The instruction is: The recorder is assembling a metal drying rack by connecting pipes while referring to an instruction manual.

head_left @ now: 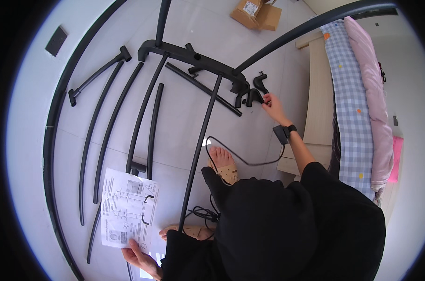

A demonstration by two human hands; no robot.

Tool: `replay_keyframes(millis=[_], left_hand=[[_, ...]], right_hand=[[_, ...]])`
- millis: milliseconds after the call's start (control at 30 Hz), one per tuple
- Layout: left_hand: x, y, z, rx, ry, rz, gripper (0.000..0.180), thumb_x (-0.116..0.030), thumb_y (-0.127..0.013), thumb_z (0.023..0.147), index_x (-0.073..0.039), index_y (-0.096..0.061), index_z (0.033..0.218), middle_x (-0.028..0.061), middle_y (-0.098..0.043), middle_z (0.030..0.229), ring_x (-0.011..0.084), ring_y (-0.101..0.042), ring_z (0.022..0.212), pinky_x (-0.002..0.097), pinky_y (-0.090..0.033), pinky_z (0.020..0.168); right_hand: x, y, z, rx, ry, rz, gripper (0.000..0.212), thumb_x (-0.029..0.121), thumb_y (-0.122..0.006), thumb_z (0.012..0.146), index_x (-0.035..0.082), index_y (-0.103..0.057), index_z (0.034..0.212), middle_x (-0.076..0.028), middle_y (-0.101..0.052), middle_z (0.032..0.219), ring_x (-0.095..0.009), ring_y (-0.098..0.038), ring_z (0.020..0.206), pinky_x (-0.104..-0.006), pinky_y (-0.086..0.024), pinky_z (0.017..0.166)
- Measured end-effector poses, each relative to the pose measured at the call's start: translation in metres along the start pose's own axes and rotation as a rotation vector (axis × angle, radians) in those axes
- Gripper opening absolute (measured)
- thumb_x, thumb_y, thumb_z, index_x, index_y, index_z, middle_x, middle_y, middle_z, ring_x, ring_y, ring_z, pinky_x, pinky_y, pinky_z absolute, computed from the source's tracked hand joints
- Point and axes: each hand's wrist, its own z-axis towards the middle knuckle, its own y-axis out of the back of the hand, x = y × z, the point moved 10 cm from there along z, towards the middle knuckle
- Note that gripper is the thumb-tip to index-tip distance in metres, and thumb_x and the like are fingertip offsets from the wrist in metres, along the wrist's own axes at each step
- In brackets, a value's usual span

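Observation:
My left hand (140,259) pinches the lower edge of a white instruction sheet (128,210) printed with line diagrams, held at the lower left. At the right, my right hand (274,110) reaches down with its fingers closed on the end of a black curved hook (254,95) on the floor. Another black curved hook (259,83) lies just beyond it. Left of these is the end of a black metal frame, whose crossbar (184,55) carries long tubes. How firmly my right fingers grip the hook is hard to see.
Several loose black tubes (113,131) lie at the left, beside a tube with T-shaped ends (98,75). An opened cardboard box (257,15) sits at the far side. Along the right stands a bed (348,93). A black cable (250,164) loops near my feet.

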Motion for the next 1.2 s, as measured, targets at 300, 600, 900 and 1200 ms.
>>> replay_keyframes(millis=[300, 600, 900, 1200], left_hand=[[-0.002, 0.008, -0.004, -0.038, 0.003, 0.025, 0.028, -0.017, -0.056, 0.1, 0.008, -0.056, 0.112, 0.0146, -0.067, 0.098, 0.0133, -0.062, 0.083, 0.0262, -0.049, 0.077], [0.006, 0.01, -0.008, -0.048, 0.001, -0.062, 0.03, -0.014, -0.057, 0.099, 0.011, -0.055, 0.115, 0.0171, -0.067, 0.102, 0.0148, -0.064, 0.086, 0.0264, -0.05, 0.079], [-0.006, -0.004, -0.003, 0.044, -0.054, -0.092, 0.028, -0.01, -0.058, 0.098, 0.011, -0.056, 0.116, 0.0161, -0.069, 0.103, 0.015, -0.065, 0.086, 0.0255, -0.05, 0.08], [0.002, 0.008, -0.007, -0.039, -0.048, -0.117, 0.023, -0.008, -0.059, 0.097, 0.009, -0.059, 0.112, 0.0149, -0.07, 0.099, 0.0128, -0.064, 0.083, 0.0248, -0.05, 0.077]], right_hand=[[-0.028, -0.027, 0.016, -0.066, 0.192, -0.32, 0.04, 0.015, -0.072, 0.077, 0.001, -0.053, 0.11, -0.015, -0.062, 0.104, -0.032, -0.056, 0.105, -0.0441, -0.047, 0.087], [-0.076, -0.041, 0.005, -0.056, 0.038, 0.002, 0.038, 0.02, -0.069, 0.085, -0.002, -0.051, 0.111, -0.017, -0.063, 0.094, -0.03, -0.064, 0.08, -0.0375, -0.05, 0.069], [0.058, -0.055, -0.078, 0.221, 0.076, 0.032, 0.036, 0.011, -0.069, 0.083, 0.002, -0.051, 0.112, -0.01, -0.059, 0.091, -0.018, -0.057, 0.076, -0.0317, -0.048, 0.066], [0.143, -0.129, -0.067, 0.373, 0.375, 0.034, 0.039, 0.012, -0.075, 0.082, 0.001, -0.051, 0.111, -0.013, -0.059, 0.091, -0.025, -0.057, 0.081, -0.0342, -0.049, 0.074]])
